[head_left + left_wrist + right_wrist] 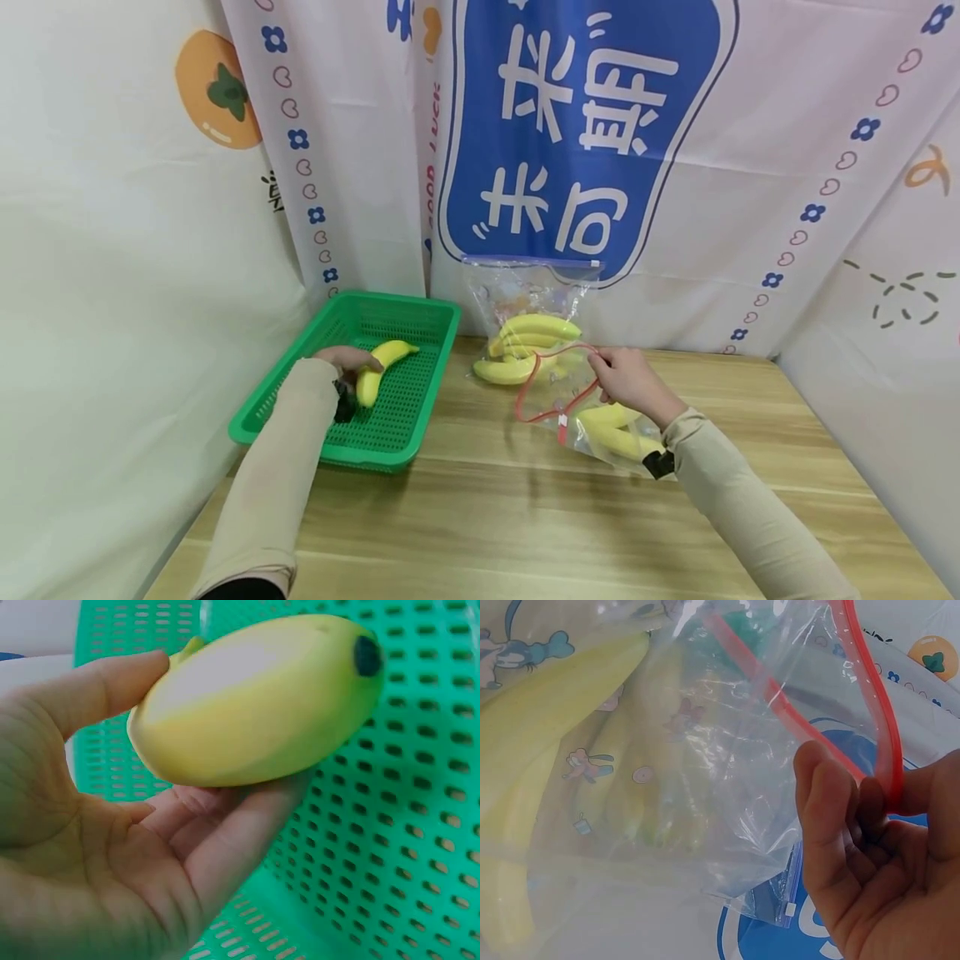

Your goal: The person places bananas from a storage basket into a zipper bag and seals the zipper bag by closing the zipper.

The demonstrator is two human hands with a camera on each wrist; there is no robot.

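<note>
My left hand [351,360] is inside the green basket [442,367], gripping a yellow banana [388,354] between thumb and fingers. In the left wrist view the banana [255,705] shows its dark tip and a greenish end. My right hand [626,379] pinches the rim of a clear zip bag [577,392] with a red seal; its mouth gapes toward the basket side. Bananas [618,433] lie within this bag. In the right wrist view, thumb and fingers hold the red seal [889,750] at one end.
Behind the red-sealed bag, a second clear zip bag [517,292] with a purple seal holds several bananas [525,337] and leans against the printed curtain [660,300]. The wooden table [510,533] spans the front. A white curtain wall [150,292] borders the left.
</note>
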